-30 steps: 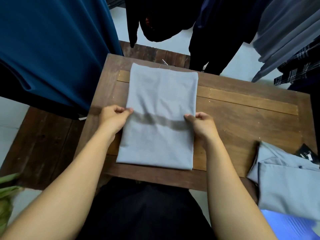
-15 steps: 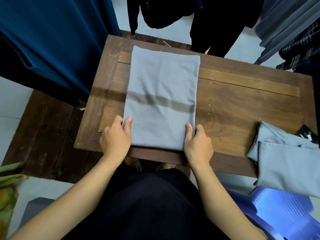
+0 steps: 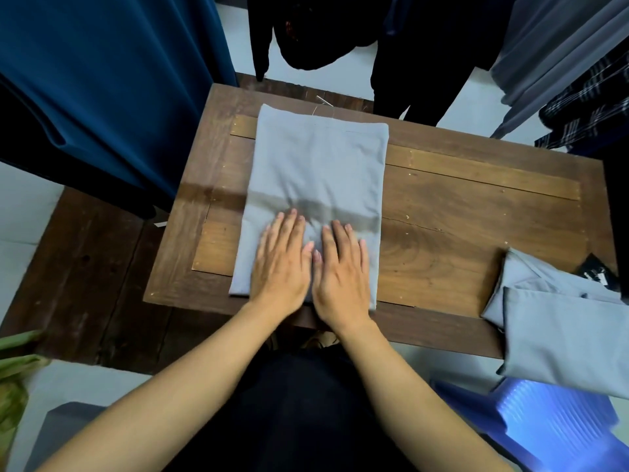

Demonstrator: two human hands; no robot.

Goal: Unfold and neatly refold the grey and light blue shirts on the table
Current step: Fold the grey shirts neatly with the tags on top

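A grey shirt [image 3: 318, 172], folded into a long rectangle, lies lengthwise on the left half of the wooden table [image 3: 476, 233]. My left hand [image 3: 280, 264] and my right hand [image 3: 342, 270] lie flat side by side on its near end, fingers straight and pressing the cloth down. The light blue shirt [image 3: 565, 318] lies folded at the table's near right corner and hangs over the edge.
A dark blue garment [image 3: 102, 90] hangs at the left of the table. Black garments [image 3: 425, 46] and grey and plaid ones [image 3: 578, 80] hang behind it. A blue plastic stool [image 3: 544, 420] stands at the lower right. A black tag [image 3: 594, 272] lies by the light blue shirt.
Both hands left the shirt's side edges, where they held its near corners, and came together flat on top of its near end. The shirt has stayed in place.
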